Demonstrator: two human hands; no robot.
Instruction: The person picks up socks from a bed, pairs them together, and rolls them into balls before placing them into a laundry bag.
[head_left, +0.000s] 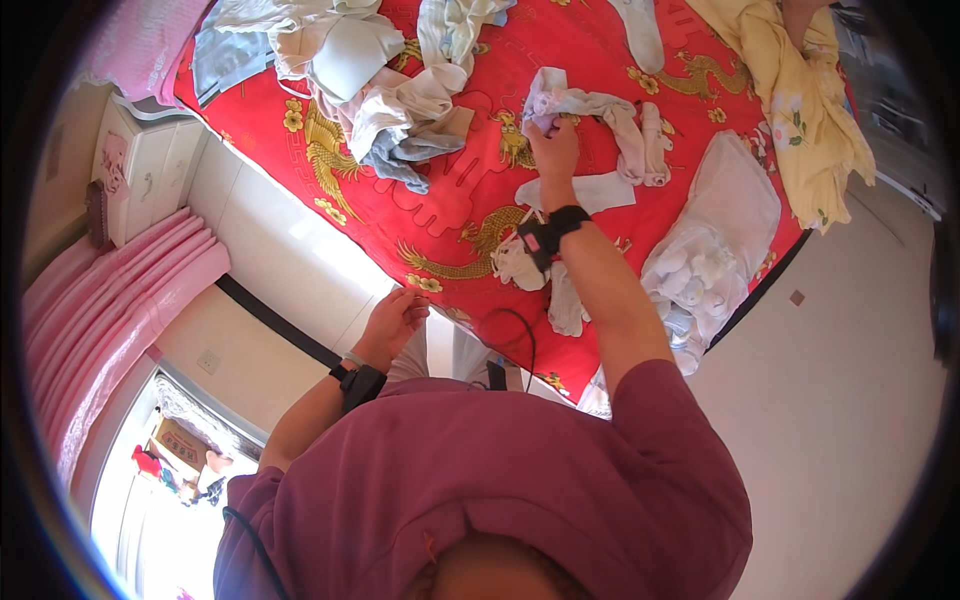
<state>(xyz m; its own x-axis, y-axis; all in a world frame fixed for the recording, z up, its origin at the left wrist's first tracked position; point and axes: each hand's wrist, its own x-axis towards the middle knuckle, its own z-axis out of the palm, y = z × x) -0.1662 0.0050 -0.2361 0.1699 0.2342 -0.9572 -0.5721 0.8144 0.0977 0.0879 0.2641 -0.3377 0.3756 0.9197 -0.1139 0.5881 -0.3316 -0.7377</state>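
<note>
My right hand (553, 146) reaches over the red dragon-patterned bedspread (450, 217), its fingers closed on a pale bunched sock (541, 105). Beside it lie a long pinkish sock (619, 124) and a rolled light sock (655, 142). A flat white cloth piece (604, 193) is just below my right wrist. Near the bed's lower edge are a white cloth bundle with strings (519, 262) and a pale sock (568, 300). My left hand (397, 315) hovers by the bed's edge in front of my body, fingers curled loosely, with nothing visible in it.
Piled clothes (390, 97) lie at the upper left of the bed. A clear plastic bag with white items (701, 255) rests at the right edge, near yellow floral fabric (795, 112) and part of another person's arm (799, 19). A black cable (531, 337) loops near my waist.
</note>
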